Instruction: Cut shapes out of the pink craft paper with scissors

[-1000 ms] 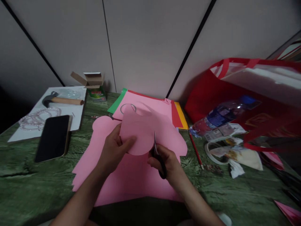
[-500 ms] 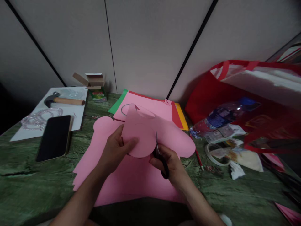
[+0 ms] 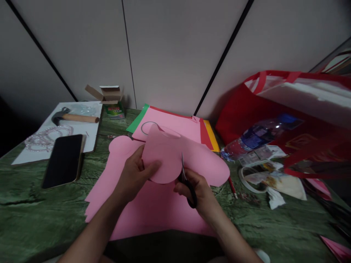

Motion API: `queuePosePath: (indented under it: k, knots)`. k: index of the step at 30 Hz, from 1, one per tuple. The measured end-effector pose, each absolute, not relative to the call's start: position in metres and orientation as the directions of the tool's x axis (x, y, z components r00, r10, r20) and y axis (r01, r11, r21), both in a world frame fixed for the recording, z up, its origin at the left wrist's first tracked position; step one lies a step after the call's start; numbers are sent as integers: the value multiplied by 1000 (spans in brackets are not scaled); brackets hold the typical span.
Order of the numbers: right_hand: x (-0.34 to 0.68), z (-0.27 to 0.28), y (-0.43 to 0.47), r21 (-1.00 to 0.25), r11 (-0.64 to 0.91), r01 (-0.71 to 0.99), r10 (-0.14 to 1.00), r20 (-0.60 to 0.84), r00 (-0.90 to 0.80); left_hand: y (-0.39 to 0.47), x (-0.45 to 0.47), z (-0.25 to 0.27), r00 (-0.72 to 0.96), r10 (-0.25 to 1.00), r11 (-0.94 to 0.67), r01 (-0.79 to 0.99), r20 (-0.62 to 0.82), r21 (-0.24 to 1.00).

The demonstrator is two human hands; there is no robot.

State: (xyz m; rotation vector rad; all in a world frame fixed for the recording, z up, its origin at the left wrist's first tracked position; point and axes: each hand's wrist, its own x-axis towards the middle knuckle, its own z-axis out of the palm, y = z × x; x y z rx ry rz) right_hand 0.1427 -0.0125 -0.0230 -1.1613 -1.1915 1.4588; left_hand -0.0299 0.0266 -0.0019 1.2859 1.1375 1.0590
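Note:
My left hand [image 3: 136, 171] pinches a sheet of pink paper [image 3: 167, 157] at its left side, thumb on top. The sheet's near edge is cut in a round curve, and a faint circle line shows on it. In my right hand [image 3: 199, 188] is a pair of scissors [image 3: 189, 186] with black handles, fingers closed round the loops. Their blades point away from me and meet the paper at the right side of the curve. Beneath lie more pink sheets [image 3: 164, 212], and a pink piece with a rounded end [image 3: 120, 146] is at the left.
At the back lie coloured sheets [image 3: 210, 133]. On the left are a phone [image 3: 64, 159], a hammer [image 3: 79, 117], a bead string [image 3: 46, 138] and a small open box [image 3: 113, 106]. A red bag [image 3: 236, 109], a bottle [image 3: 256, 135], a tape roll [image 3: 244, 179] and a pencil [image 3: 232, 187] stand or lie right.
The right flap of the held paper has shifted slightly right and down, and its far fold has sunk a little. Both hands keep nearly the same place.

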Motion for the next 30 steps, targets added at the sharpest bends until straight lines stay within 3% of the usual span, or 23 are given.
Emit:
queuePosePath:
  k: [30]
  knots:
    - [142, -25, -13, -993, -113, -19, 984, -109, -143, 26, -29, 2, 118, 992, 30, 78, -39, 997]
